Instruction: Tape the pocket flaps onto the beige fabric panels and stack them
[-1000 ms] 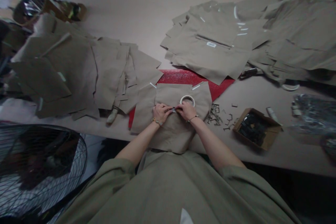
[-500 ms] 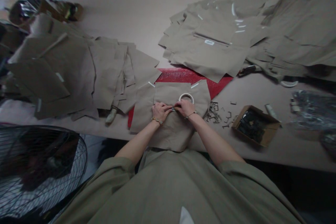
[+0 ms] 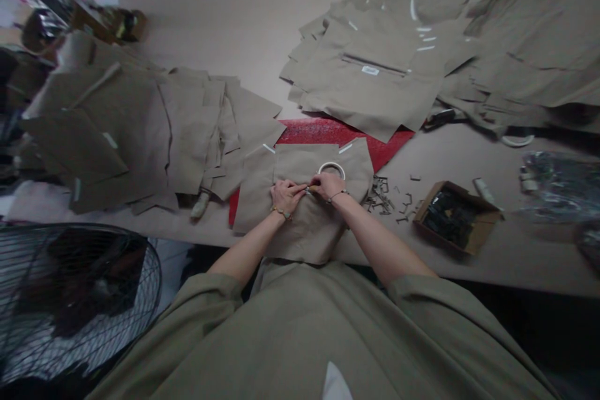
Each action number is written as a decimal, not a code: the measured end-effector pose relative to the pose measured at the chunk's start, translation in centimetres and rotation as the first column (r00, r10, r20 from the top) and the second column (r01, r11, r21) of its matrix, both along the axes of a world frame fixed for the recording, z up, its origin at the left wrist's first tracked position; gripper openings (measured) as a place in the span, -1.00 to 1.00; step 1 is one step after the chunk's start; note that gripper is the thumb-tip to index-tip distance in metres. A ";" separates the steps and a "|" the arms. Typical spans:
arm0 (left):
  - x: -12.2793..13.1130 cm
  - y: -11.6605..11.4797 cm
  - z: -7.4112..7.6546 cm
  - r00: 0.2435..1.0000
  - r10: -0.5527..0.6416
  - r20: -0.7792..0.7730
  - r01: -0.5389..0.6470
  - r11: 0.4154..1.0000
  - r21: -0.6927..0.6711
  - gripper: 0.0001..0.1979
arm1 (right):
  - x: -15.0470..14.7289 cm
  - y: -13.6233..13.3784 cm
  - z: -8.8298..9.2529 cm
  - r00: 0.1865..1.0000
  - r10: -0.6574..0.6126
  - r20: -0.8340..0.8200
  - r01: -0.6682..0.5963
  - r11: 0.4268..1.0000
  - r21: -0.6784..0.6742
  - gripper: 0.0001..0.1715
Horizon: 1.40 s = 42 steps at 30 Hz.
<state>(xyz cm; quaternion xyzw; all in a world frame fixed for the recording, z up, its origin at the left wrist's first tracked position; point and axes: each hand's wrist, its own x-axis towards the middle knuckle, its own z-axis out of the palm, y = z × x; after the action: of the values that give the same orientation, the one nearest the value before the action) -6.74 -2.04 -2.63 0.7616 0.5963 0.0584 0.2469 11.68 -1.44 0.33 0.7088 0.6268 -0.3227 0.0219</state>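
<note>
Pinch the small metal fitting firmly between clenched left hand and right hand, khaki fabric panel held flat, tape roll at 12 o'clock.

Head-worn camera, facing forward and down

Garment-sewing workshop, going by the long counter piled with cut tan fabric panels beyond and beside the left hand and right hand, loose metal clips and a cardboard box of dark hardware to the right, a caged floor fan to the left.
</note>
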 end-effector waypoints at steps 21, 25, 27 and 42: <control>0.1 0.2 1.3 1.000 -0.015 -0.011 0.014 0.998 -0.066 -0.81 | 0.0 2.0 0.2 0.993 0.104 0.046 -0.101 0.993 -0.059 -0.65; -1.4 2.9 2.1 0.991 -0.081 0.104 0.099 0.979 -0.179 -0.78 | -1.0 2.5 1.0 0.989 0.105 0.104 -0.095 0.990 -0.100 -0.71; -1.9 4.8 2.5 0.991 -0.114 0.065 0.126 0.960 -0.248 -0.82 | -1.2 2.6 1.4 0.987 0.123 0.108 -0.109 0.986 -0.123 -0.73; 3.1 5.7 5.2 0.979 -0.186 -0.078 0.161 0.954 -0.253 -0.56 | 0.7 -1.9 3.2 0.984 0.168 -0.066 -0.159 0.979 0.124 -0.10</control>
<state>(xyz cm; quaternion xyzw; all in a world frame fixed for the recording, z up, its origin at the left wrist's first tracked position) -3.61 3.67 2.52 0.7767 0.5414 -0.0761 0.3128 12.42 -3.33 3.52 0.6421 0.7014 -0.3088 -0.0178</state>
